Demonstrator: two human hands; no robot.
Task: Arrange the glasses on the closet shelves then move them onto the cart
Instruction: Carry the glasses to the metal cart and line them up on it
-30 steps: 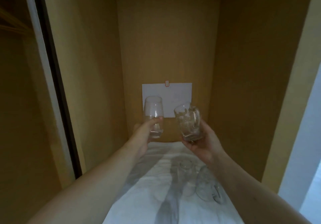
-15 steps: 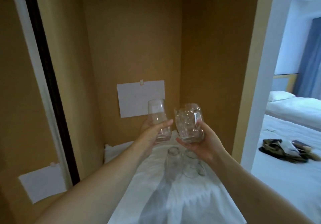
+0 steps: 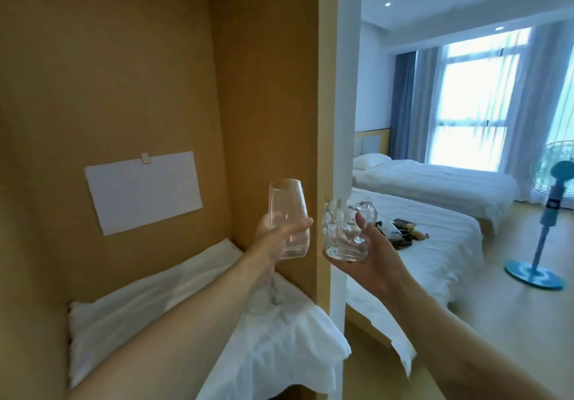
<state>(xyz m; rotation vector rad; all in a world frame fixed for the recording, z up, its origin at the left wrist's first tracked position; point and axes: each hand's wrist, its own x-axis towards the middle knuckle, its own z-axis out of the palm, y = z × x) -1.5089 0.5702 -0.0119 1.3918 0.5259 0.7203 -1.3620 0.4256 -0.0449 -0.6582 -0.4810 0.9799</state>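
Left hand [image 3: 273, 238] gripped tumbler [image 3: 287, 218] round its lower body, thumb across the front. Right hand [image 3: 369, 253] cupped mug [image 3: 343, 232] from below, thumb pressed at the handle. Both were held aloft, near each other, at the closet's [image 3: 273, 89] right edge, above the shelf cloth [image 3: 149, 303]. More glassware stood on the cloth, partly hidden by the forearm. Judged: thin, smooth, fragile; mug heavier, best taken by handle; keep the two from clinking
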